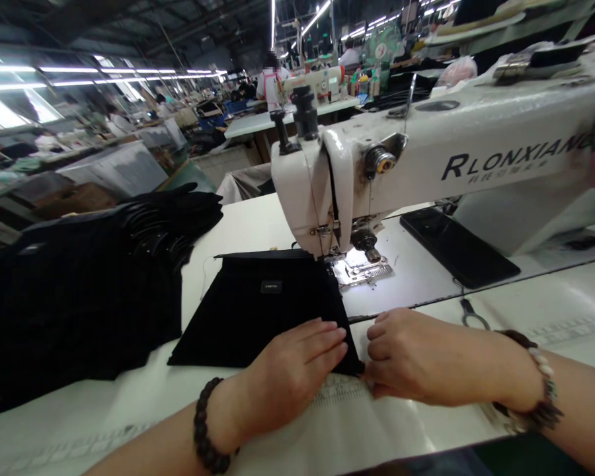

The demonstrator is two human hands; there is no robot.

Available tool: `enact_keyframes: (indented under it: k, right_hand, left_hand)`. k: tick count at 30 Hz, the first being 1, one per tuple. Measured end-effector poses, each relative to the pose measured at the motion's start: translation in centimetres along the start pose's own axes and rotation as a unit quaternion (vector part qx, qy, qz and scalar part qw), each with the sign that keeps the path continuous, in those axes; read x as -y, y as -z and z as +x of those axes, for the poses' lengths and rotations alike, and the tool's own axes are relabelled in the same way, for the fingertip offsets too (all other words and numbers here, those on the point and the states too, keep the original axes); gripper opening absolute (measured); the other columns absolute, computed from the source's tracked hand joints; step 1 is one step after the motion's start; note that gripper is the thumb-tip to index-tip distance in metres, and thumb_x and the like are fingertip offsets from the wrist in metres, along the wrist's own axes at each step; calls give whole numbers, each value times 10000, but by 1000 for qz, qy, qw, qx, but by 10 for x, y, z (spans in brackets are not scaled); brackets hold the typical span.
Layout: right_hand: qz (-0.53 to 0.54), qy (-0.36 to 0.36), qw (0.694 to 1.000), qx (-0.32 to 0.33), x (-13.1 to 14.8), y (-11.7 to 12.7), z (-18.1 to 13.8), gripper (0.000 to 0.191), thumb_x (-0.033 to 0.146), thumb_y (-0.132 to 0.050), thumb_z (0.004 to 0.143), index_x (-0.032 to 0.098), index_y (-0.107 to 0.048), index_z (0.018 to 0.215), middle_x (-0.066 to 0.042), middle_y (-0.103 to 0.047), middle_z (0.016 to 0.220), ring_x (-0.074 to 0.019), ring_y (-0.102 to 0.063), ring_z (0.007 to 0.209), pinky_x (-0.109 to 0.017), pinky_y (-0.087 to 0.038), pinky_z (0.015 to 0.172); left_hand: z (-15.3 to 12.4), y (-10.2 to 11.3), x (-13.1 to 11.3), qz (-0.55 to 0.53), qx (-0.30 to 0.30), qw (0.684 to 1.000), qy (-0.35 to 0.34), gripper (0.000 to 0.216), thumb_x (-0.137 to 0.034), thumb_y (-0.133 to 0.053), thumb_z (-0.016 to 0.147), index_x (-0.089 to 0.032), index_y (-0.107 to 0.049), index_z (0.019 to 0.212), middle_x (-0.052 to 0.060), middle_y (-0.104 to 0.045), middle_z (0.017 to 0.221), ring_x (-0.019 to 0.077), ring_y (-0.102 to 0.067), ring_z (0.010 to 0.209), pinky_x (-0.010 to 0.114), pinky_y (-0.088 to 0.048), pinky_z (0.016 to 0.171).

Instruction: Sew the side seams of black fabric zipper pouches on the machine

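A black fabric panel [248,317] with a small label [271,286] lies on the white sewing table, its far right edge under the head of a sewing machine [317,192]. My left hand [297,367] rests flat on the panel near its right side, fingers stretched out. At the panel's near right corner, my right hand [406,357] is closed, with thumb and fingers pinching the fabric's edge. The lit needle plate [361,270] shows beside the panel; the needle itself is hidden behind the machine head.
A stack of black fabric pieces [79,284] covers the table's left side. A black phone [459,246] lies beneath the machine arm, with small thread snips [473,314] nearer me. Printed ruler marks [342,391] run along the front. A person [270,86] is behind, near another sewing machine [312,84].
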State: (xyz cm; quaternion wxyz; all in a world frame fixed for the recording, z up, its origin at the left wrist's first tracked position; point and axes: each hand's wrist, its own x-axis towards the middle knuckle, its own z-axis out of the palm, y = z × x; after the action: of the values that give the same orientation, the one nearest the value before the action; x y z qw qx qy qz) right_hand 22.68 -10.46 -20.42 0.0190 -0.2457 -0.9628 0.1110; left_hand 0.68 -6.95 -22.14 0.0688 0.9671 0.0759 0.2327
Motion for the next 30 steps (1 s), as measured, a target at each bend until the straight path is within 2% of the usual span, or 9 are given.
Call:
enact_keyframes:
  k: [12, 18, 24, 27, 30]
  right_hand:
    - [5, 13, 1000, 13, 2, 1, -2, 204, 272, -437, 898, 168, -564, 777, 4, -572, 587, -127, -494, 581, -277, -286, 575]
    - [37, 1, 999, 23, 2, 3, -3, 200, 290, -447, 892, 174, -604, 846, -2, -591, 609, -133, -514, 607, -275, -310, 586]
    - [72, 26, 997, 13, 3, 11, -5, 315, 343, -431, 895, 164, -604, 701, -20, -573, 604, -140, -505, 611, -272, -323, 590]
    - [59, 16, 998, -24, 3, 12, -5, 292, 336, -420, 899, 144, -620, 807, -27, -566, 612, -147, -491, 601, -284, -315, 578]
    - [44, 1, 999, -28, 4, 9, -3, 251, 327, -445, 890, 138, -602, 941, -22, -575, 625, -149, -490, 599, -290, -316, 578]
  left_hand:
    - [3, -1, -2, 39, 23, 999, 2, 222, -74, -406, 854, -49, -599, 960, 127, -621, 998, 210, -572, 963, 342, -490, 879]
    - [4, 3, -2, 48, 49, 997, -21, 247, -75, -382, 857, -38, -595, 978, 125, -621, 989, 218, -564, 968, 351, -474, 902]
    - [2, 1, -1, 57, 59, 996, -28, 241, -81, -396, 860, -36, -587, 1001, 120, -616, 1007, 239, -554, 988, 372, -464, 915]
    - [0, -1, -1, 57, 69, 995, -33, 248, -79, -389, 859, -31, -576, 1015, 123, -612, 1006, 240, -548, 999, 378, -451, 930]
    - [-2, -2, -1, 61, 73, 995, -40, 265, -73, -362, 864, -28, -569, 1022, 125, -612, 1008, 243, -547, 1002, 385, -442, 937]
